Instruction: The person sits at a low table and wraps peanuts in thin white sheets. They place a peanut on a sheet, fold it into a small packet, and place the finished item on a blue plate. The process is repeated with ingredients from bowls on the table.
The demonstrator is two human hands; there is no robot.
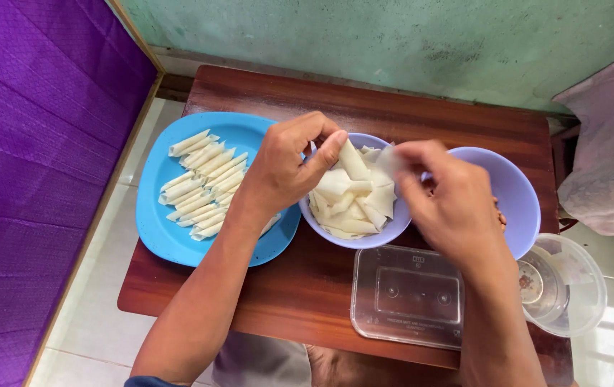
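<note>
My left hand [289, 168] pinches a pale dough sheet [352, 162] above a lilac bowl [364, 240] filled with several cut dough sheets. My right hand [446, 201] grips the other end of the same sheet, just right of the bowl's middle. A blue plate [156, 222] on the left carries several rolled dough tubes [203, 183] in rows. A second lilac bowl [518, 193] lies behind my right hand, its contents mostly hidden.
All stands on a small dark wooden table [300, 287]. A clear rectangular plastic lid [407, 295] lies at the front edge, a clear round container [565, 283] at the right corner. Purple fabric [27, 143] is at the left, a green wall [393, 36] behind.
</note>
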